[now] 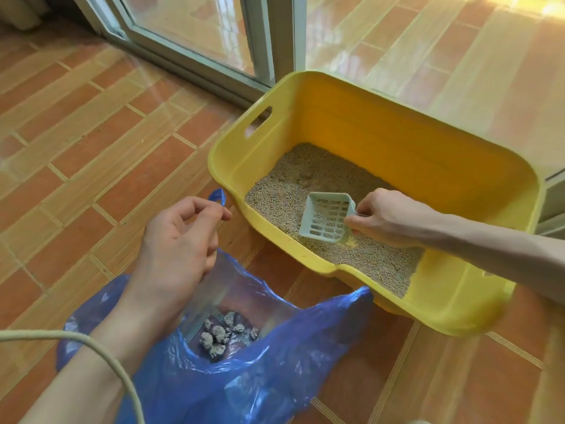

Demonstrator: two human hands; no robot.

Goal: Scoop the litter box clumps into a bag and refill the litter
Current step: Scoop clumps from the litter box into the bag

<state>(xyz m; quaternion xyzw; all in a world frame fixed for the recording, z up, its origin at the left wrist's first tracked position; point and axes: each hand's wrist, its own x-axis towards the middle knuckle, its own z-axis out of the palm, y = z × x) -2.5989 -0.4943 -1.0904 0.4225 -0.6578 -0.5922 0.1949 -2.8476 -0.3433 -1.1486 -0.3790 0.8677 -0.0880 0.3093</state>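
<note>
Head view: right hand (388, 220) grip curls around scoop (328, 217) handle; left hand (180, 243) grip pinches blue bag (244, 362) handle.

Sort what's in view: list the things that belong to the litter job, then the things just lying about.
Belongs to the job:
yellow litter box
litter
slotted scoop, gripped by the right hand
blue plastic bag, handle pinched by the left hand
clumps in the bag

Just lying about:
pale cord
sliding door frame
</note>
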